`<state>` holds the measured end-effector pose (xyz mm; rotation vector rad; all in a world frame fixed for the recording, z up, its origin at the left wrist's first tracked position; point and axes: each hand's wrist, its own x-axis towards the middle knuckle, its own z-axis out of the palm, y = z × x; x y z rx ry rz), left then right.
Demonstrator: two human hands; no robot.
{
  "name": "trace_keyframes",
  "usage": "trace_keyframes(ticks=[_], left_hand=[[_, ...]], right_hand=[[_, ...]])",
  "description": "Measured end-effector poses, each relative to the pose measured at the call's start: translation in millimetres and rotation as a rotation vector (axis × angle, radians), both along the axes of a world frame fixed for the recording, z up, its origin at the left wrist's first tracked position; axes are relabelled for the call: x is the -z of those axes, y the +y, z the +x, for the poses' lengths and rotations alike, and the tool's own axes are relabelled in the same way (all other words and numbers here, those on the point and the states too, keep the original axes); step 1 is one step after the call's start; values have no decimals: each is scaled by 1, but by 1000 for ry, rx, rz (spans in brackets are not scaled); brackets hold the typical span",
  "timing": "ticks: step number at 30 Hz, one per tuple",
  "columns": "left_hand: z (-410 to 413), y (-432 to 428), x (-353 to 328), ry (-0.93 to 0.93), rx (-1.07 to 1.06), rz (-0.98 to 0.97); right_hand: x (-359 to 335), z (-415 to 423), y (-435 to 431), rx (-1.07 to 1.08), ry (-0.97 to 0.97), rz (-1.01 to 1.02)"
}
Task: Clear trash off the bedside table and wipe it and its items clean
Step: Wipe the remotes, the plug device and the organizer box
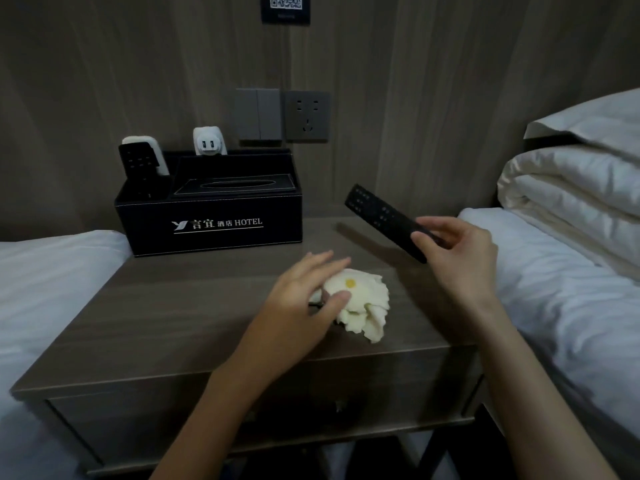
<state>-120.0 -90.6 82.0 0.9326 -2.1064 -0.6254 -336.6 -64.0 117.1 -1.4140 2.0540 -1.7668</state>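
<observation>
Currently the right hand (457, 251) holds a black remote (381, 214) in the air above the back right part of the tabletop (173, 323). Its fingers (424, 237) are curled round the near end of the remote. The remote is tilted, with its far end pointing up and to the left, toward the wall.

The left hand (304, 299) rests on a crumpled pale cloth (363, 306) that lies on the tabletop near the front edge, a little right of the middle. The fingers of this hand are nearly straight and lie over the top of the cloth, while the thumb touches its near side; they are released rather than clenched. A small yellow spot shows on the cloth.

At the back left of the tabletop stands a black hotel box (207, 220) with a tissue slot in its lid. A second black remote (138, 164) and a white remote (154, 143) stand upright in its left compartment, and a white plug adapter (207, 142) sticks up behind the tissue slot.

On the wood-panelled wall behind are a grey switch (258, 114) and a socket (306, 116) side by side. A bed with white sheets (52, 271) lies at the left, and another bed (554, 271) at the right carries a folded duvet (571, 192).
</observation>
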Motion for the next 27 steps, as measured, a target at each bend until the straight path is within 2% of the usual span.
trace_keyframes(ticks=[3, 6, 12, 20, 24, 27], left_hand=[[-5, 3, 6, -91, 15, -28], [-5, 1, 6, -129, -3, -73], [-6, -7, 11, -121, -46, -94], [-1, -11, 12, -191, -134, -146], [10, -14, 4, -136, -178, -93], [30, -23, -4, -112, -242, -48]], right_hand=[[8, -17, -4, 88, 70, 98], [12, -28, -4, 93, 61, 179], [18, -34, -8, 90, 67, 206], [20, -32, -11, 117, 182, 312], [18, -24, -13, 164, 350, 301], [11, -9, -15, 89, 334, 241]])
